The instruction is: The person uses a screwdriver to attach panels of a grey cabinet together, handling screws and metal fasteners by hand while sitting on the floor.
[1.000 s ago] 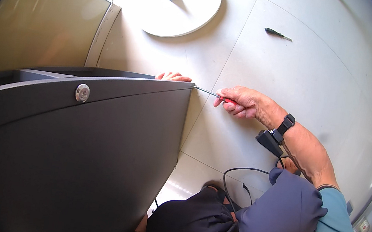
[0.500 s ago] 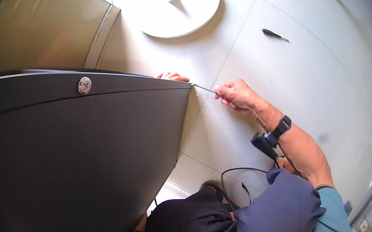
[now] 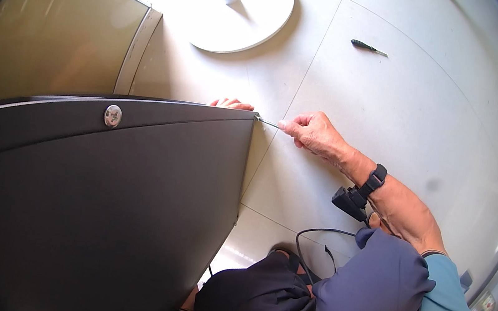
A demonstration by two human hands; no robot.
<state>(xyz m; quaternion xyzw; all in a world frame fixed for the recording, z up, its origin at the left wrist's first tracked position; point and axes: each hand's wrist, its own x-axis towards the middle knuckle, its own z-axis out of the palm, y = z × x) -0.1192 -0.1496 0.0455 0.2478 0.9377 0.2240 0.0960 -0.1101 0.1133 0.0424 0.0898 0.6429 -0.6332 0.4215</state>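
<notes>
A thin metal screwdriver (image 3: 271,123) is pinched in my right hand (image 3: 314,136), its fingers closed and covering the handle. Its tip meets the far right corner of a large dark grey metal cabinet (image 3: 105,199). Next to that corner, the curled fingers of my left hand (image 3: 232,103) grip the cabinet's far edge. The palm and the rest of that hand are hidden behind the cabinet. A round silver lock (image 3: 112,116) sits on the cabinet near its far edge.
Beyond my right hand a dark-handled screwdriver (image 3: 369,47) lies on the pale tiled floor (image 3: 406,107). A round white base (image 3: 247,23) stands at the far side. Farther left is a yellowish panel (image 3: 58,30). A black cable (image 3: 321,229) loops near my legs.
My right hand has turned about the screwdriver and slid slightly left toward the corner; the red handle seen before is now covered. The left hand stays in place.
</notes>
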